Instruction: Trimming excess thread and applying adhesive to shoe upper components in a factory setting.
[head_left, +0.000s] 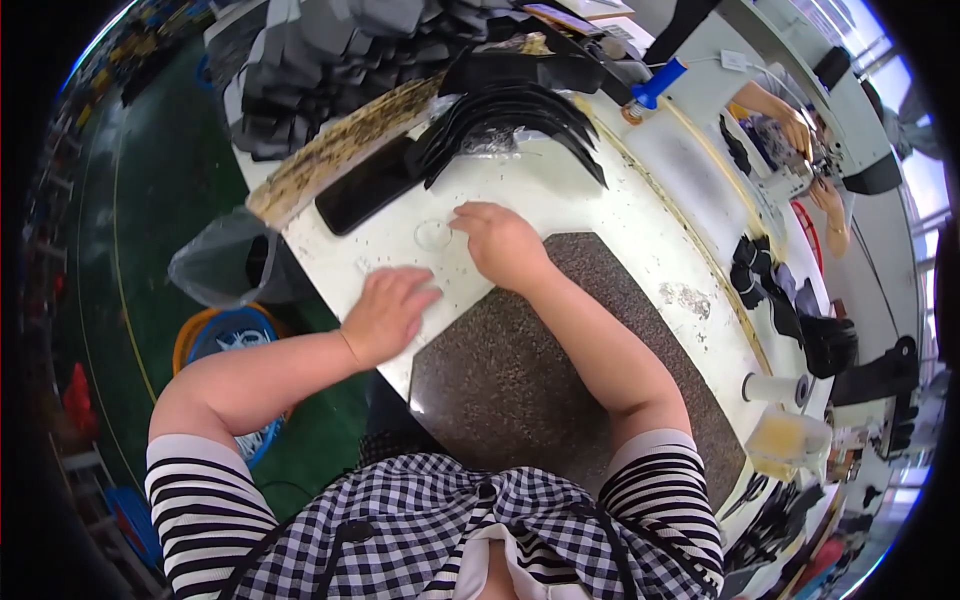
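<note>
On the white tabletop [610, 215] lies a small, thin, clear ring [433, 235]. Just right of it is my right hand [495, 245], palm down, its fingers bent together with the tips close to the ring's edge; whatever is under them is hidden. My left hand [388, 316] hovers at or rests on the table's left edge, fingers stretched and slightly apart, with nothing visible in it. Beyond both hands lie a black phone [368, 187] and a stack of curved black pieces [515, 112]. Under my right forearm is a dark speckled slab [520, 380].
A worn wooden strip [350, 150] borders piled grey-black pieces [330, 70]. A blue-handled tool [655, 88] stands at the back. A plastic bag [222, 262] hangs above a blue basket [245, 330] at left. Another person's hands [795, 130] work at a machine, far right.
</note>
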